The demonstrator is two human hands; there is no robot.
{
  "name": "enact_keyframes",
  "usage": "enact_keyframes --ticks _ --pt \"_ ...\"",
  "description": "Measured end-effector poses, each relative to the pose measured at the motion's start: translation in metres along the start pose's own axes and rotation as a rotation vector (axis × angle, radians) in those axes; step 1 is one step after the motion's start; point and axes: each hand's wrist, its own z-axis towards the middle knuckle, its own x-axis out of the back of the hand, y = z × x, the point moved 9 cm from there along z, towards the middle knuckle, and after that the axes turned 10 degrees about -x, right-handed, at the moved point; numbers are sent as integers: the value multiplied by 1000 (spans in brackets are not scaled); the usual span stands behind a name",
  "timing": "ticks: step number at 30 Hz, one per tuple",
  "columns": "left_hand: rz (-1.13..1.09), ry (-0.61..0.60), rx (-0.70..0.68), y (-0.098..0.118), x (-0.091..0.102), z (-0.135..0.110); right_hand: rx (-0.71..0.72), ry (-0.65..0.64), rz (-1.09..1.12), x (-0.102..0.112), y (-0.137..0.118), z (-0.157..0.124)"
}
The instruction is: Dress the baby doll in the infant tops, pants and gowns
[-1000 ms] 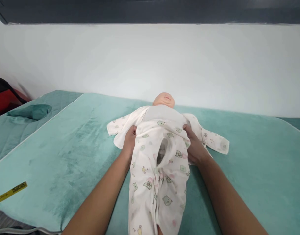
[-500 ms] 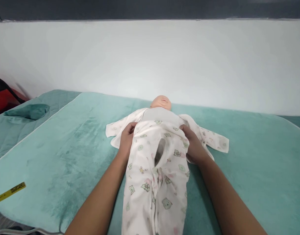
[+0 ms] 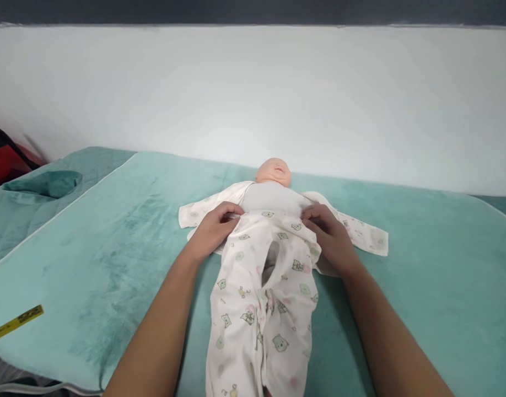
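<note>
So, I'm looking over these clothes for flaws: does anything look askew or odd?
The printed trousers gape at the crotch, showing grey beneath, though that may be their design. The white jacket lies open to both sides of the doll, with no doll hands visible at its cuffs. I see no spills.

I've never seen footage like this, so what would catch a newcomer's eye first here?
Probably the baby doll, lying face up mid-picture on a green cover, its head toward the white wall. Next come the white printed pants over its lower body, with a left hand and right hand at either side of the waist. A yellow strip stands out at the picture's left edge.
</note>
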Motion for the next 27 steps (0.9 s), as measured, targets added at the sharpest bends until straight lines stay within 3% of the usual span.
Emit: enact_keyframes --ticks 6,13,17,19,23,27 --pt "54 -184 -67 6 -9 5 -26 -159 -85 -8 -2 3" --pt "135 -78 -346 23 -5 6 122 -202 -186 -9 -16 1" --pt "129 -188 -317 22 -13 6 106 -320 -80 -21 -17 1" --pt "140 -213 -283 22 -15 5 96 -311 -76 -23 -18 2" --pt "161 -112 -325 28 -12 5 64 -237 -115 -24 -17 6" --pt "158 -117 -323 26 -16 12 69 -132 -133 -20 -14 15"
